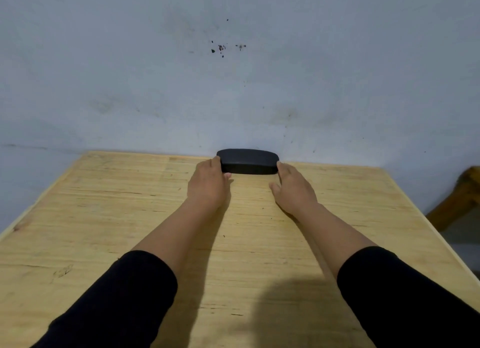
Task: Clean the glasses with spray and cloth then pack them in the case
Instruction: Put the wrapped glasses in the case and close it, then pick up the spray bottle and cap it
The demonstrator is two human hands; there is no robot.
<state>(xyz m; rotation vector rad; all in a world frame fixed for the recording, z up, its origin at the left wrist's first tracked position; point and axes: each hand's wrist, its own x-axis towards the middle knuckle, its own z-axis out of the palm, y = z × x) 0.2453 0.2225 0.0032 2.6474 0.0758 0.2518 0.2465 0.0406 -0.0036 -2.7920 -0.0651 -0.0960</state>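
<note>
- Two hands on one black glasses case (248, 161), one at each end.
- Case lies closed, long side across the view, at the far edge of the wooden table (104, 218), right up against the pale wall (233, 88).
- Left hand (207, 184): palm down, fingers curled round the case's left end, thumb tucked under toward its front edge. Touching it, gripping that end.
- Right hand (292, 186): fingers pressed against the case's right end, thumb spread out to the inside and resting low near the table, apart from the case. Hand looser than the left, half open.
- Cannot tell whether the case is lifted or sitting on the table; its underside is in shadow.
- Both forearms stretched straight forward, black sleeves (124, 295) pushed up to mid-forearm.
- Dark specks on the wall above the case.
- Brown wooden piece (459, 197) at the right edge, beyond the table; too cut off to identify.
</note>
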